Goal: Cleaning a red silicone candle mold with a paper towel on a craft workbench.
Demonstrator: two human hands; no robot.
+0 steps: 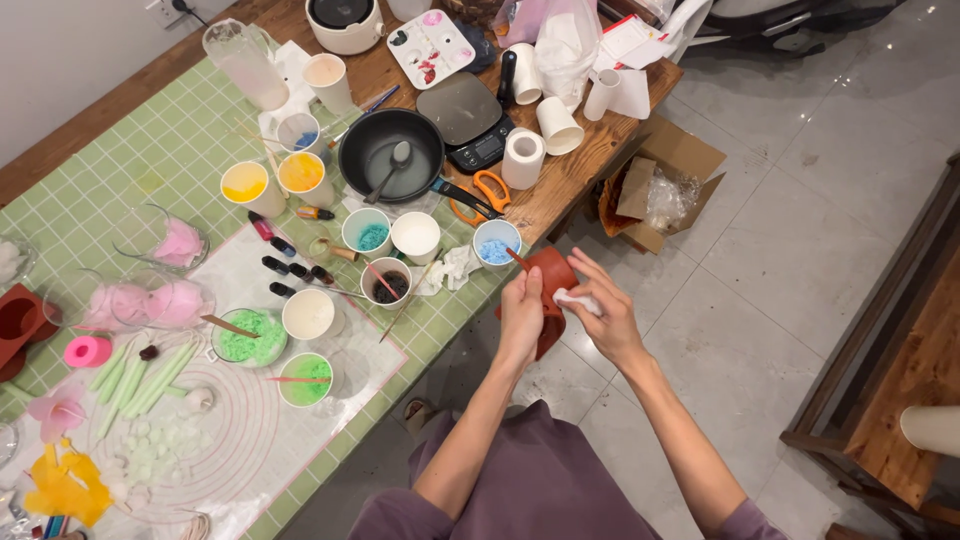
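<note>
My left hand [521, 318] grips a brick-red silicone mould [553, 272], held off the table's edge above the floor. My right hand [606, 312] presses a small white tissue wad [574, 299] against the mould's side. Both hands are just right of a paper cup of blue granules [495, 246] with a stick in it.
The green-tiled table [130, 170] holds several paper cups of coloured wax, a black pan with a spoon [390, 153], a scale [463, 112], orange scissors [482, 192] and a white mat [230, 440]. An open cardboard box [660, 185] sits on the floor; wooden furniture [900, 360] stands at right.
</note>
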